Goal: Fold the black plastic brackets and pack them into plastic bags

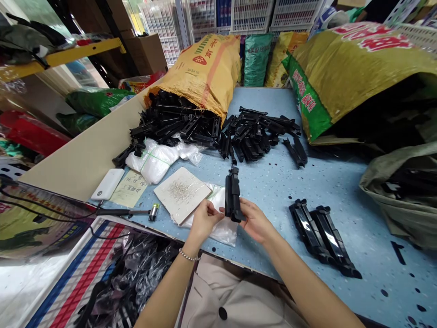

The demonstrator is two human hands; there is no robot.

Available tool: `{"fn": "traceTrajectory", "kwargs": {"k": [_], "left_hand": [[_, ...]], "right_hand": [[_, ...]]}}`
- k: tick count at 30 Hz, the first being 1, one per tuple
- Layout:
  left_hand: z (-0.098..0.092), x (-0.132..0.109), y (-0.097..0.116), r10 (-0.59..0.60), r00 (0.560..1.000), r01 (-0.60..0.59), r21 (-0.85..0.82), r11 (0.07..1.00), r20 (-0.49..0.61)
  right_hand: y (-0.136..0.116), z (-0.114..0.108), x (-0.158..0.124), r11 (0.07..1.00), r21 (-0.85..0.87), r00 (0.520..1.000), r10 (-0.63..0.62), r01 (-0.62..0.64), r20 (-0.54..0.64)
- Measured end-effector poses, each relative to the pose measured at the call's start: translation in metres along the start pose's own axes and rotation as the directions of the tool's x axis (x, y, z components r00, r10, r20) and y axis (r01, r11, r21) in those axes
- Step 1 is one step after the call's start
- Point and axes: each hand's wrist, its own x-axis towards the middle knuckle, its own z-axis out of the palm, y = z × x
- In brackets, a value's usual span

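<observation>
Plastic part (233, 195), long and black, sits just left of the bare right hand (256, 220), clamped in its grip, long axis pointing forward; the bare left hand (204, 220), pinched together, contents unclear, is beside the near end.

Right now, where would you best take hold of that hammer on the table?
Probably by its black handle, coming from above on the near side: the handle is long and slim, lies near the table edge, and has a white device just beyond it.
</observation>
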Motion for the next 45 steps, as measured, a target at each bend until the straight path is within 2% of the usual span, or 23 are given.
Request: {"fn": "traceTrajectory", "kwargs": {"k": [4,7,11,14,16,18,20,21,23,24,26,28,30,33,36,38,41,43,45], "left_hand": [[-0.013,-0.003,0.01,0.028,1.0,-0.027,-0.039,0.999,0.008],[-0.025,-0.006,0.014,0.055,0.998,-0.055,-0.027,0.998,-0.006],[-0.022,-0.009,0.01,0.109,0.994,-0.108,0.074,0.991,-0.006],[-0.018,-0.014,0.01,0.18,0.984,-0.178,0.192,0.965,0.01],[-0.021,-0.017,0.012,0.258,0.966,-0.25,0.359,0.899,0.028],[-0.028,-0.016,0.014,0.32,0.945,-0.303,0.54,0.785,0.066],[-0.034,-0.011,0.014,0.352,0.928,-0.343,0.65,0.678,0.122],[-0.036,-0.008,0.013,0.362,0.92,-0.365,0.657,0.66,0.147],[-0.039,-0.002,0.01,0.39,0.9,-0.419,0.641,0.643,0.198],[-0.04,0.001,0.009,0.4,0.892,-0.438,0.617,0.654,0.209],[-0.041,0.0,0.006,0.407,0.886,-0.455,0.589,0.668,0.222],[-0.041,-0.008,0.006,0.419,0.876,-0.474,0.585,0.658,0.239],[-0.037,-0.023,0.009,0.452,0.847,-0.526,0.573,0.629,0.281],[-0.027,-0.051,0.016,0.495,0.783,-0.621,0.514,0.592,0.377],[-0.02,-0.071,0.019,0.515,0.719,-0.693,0.429,0.579,0.467],[-0.021,-0.073,0.015,0.561,0.708,-0.707,0.427,0.564,0.429],[-0.024,-0.067,0.002,0.656,0.71,-0.674,0.52,0.526,0.256],[-0.021,-0.066,-0.006,0.703,0.682,-0.668,0.563,0.486,0.201],[-0.013,-0.071,-0.009,0.74,0.635,-0.705,0.557,0.44,0.219]], "right_hand": [[0.011,-0.006,0.009,0.999,-0.02,0.996,0.031,-0.032,-0.079],[0.012,-0.01,0.006,0.999,-0.024,0.994,0.039,-0.042,-0.105],[0.01,-0.004,-0.002,1.0,-0.015,0.998,0.003,-0.003,-0.055],[0.015,0.003,0.0,0.995,-0.098,0.998,-0.031,0.025,-0.06],[0.02,0.004,0.0,0.983,-0.172,0.991,-0.077,0.058,-0.111],[0.022,0.003,-0.007,0.962,-0.245,0.976,-0.158,0.118,-0.147],[0.022,0.0,-0.022,0.949,-0.286,0.976,-0.177,0.135,-0.124],[0.023,-0.001,-0.03,0.958,-0.27,0.99,-0.119,0.093,-0.081],[0.027,-0.005,-0.046,0.983,-0.157,0.994,0.1,-0.093,0.034],[0.031,-0.008,-0.051,0.975,-0.07,0.972,0.217,-0.211,0.089],[0.039,-0.013,-0.053,0.9,0.127,0.902,0.391,-0.417,0.183],[0.045,-0.018,-0.048,0.785,0.325,0.848,0.458,-0.527,0.267],[0.046,-0.023,-0.04,0.682,0.466,0.826,0.45,-0.564,0.339],[0.044,-0.027,-0.036,0.63,0.575,0.853,0.397,-0.522,0.339],[0.044,-0.028,-0.046,0.669,0.568,0.877,0.348,-0.481,0.333],[0.045,-0.025,-0.058,0.721,0.563,0.912,0.276,-0.405,0.303],[0.044,-0.017,-0.074,0.802,0.529,0.957,0.183,-0.278,0.226],[0.042,-0.012,-0.077,0.852,0.463,0.964,0.163,-0.245,0.211],[0.041,-0.009,-0.072,0.914,0.351,0.972,0.148,-0.204,0.181]]}}
